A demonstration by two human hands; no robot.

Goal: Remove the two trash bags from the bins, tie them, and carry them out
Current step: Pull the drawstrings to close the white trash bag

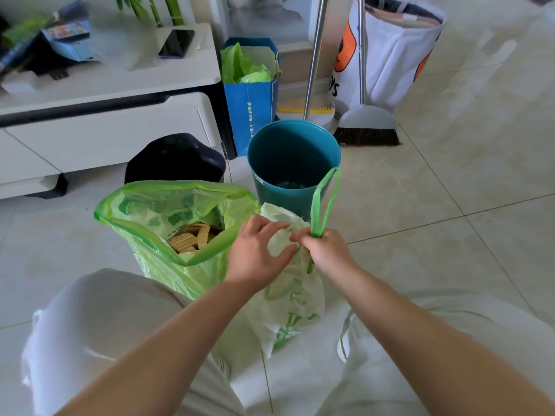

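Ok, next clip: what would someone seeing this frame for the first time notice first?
Centre frame, the left hand and right hand gather the neck of a pale green bag, its drawstring loop standing up out of the right fist. Just left of it a brighter green bag gapes open, showing cardboard pieces. Behind both stands a teal bin with no bag in it.

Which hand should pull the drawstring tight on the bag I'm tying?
The right hand: it grips the green drawstring, while the left hand holds the pale bag at its gathered neck.
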